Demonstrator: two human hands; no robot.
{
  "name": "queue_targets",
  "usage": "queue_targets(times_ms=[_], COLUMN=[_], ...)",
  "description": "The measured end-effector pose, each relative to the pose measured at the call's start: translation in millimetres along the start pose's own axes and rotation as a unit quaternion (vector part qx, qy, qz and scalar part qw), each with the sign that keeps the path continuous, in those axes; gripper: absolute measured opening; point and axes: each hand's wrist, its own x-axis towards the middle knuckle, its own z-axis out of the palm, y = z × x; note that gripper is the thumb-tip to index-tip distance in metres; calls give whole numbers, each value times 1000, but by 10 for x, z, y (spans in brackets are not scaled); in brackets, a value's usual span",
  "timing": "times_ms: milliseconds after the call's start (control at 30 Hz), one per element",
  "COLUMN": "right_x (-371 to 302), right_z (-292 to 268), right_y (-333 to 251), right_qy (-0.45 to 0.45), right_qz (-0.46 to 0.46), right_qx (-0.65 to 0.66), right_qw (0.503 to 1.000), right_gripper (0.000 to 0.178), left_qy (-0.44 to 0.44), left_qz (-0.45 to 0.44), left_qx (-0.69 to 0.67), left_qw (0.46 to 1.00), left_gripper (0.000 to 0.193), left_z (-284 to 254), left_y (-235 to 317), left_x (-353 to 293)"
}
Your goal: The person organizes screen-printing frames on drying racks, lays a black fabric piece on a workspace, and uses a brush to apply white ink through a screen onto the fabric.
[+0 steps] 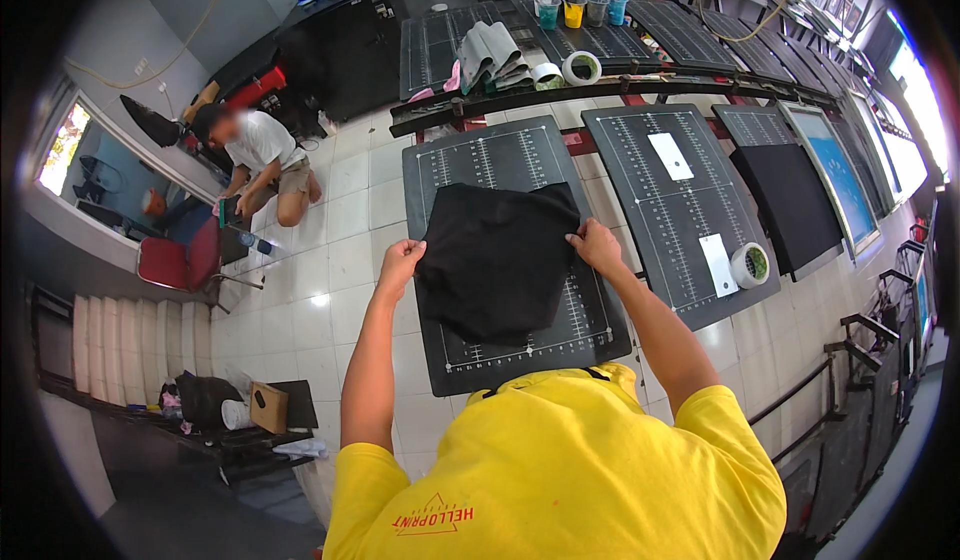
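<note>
A piece of black fabric [500, 260] lies over a dark printing board [490, 150] marked with white ruler lines. My left hand [402, 262] pinches the fabric's left edge. At its right edge, the fingers of my right hand [597, 245] are closed on the cloth. Between my hands the fabric spreads fairly flat, with its lower edge uneven and a few soft folds. The board's ruler marks show above the cloth and along its lower right side.
Beside it stands another ruled board [650, 190] with white cards and a tape roll [749, 265]. Cups of colour [573, 12] and grey cloth [492, 55] sit on the far boards. A person crouches at left near a red chair [185, 260]. Framed screens [835, 175] lean at right.
</note>
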Motion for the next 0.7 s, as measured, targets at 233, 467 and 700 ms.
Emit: queue_targets(times_ms=[233, 467, 700], right_x=[-279, -568, -417], right_z=[-99, -305, 149], right_y=[-233, -454, -326], right_qy=[-253, -84, -16], right_qz=[25, -60, -73], right_qx=[235, 118, 24], right_qw=[938, 988, 997], right_gripper=[23, 28, 28], left_qy=[57, 254, -8], left_qz=[97, 317, 398], left_qx=[-78, 309, 402], left_qw=[991, 860, 825], left_gripper=[25, 26, 53], left_z=[-38, 148, 1329], left_y=[102, 48, -39], left_x=[-17, -369, -1319])
